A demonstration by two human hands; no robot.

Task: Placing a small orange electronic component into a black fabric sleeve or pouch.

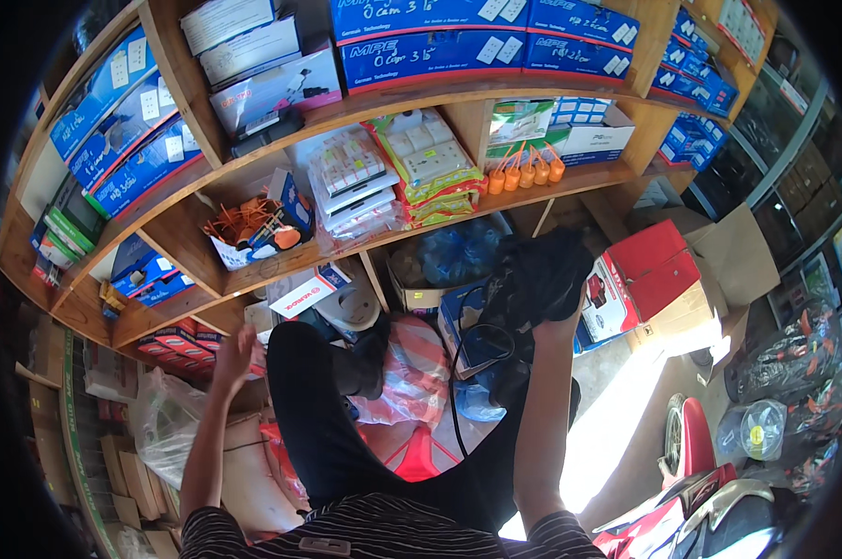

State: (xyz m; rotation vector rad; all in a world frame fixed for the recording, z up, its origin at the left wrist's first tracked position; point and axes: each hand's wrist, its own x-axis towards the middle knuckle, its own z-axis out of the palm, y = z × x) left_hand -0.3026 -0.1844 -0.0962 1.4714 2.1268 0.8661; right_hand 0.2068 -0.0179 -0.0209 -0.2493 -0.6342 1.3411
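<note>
My right hand (pixel 562 321) grips a bundled black cloth or soft bag (pixel 547 265), raised in front of the lower shelf; its fingers are partly hidden by the dark folds. A thin black cable (pixel 452 391) hangs in a loop beside the bundle and runs down between my knees. My left hand (pixel 238 358) is empty, held up left of my knee with the fingers stretched out. Below the cable loop, a red-and-white striped plastic bag (pixel 410 368) stands on the floor between my legs. A red plastic stool (pixel 421 456) shows under me.
Wooden shelves (pixel 383 244) curve across the front, loaded with blue boxes (pixel 430 56), packaged sockets (pixel 425 154) and orange lamp holders (pixel 528 174). An open cardboard box (pixel 672 326) and red-and-white box (pixel 630 279) stand right. A red motorbike (pixel 696 438) is at lower right.
</note>
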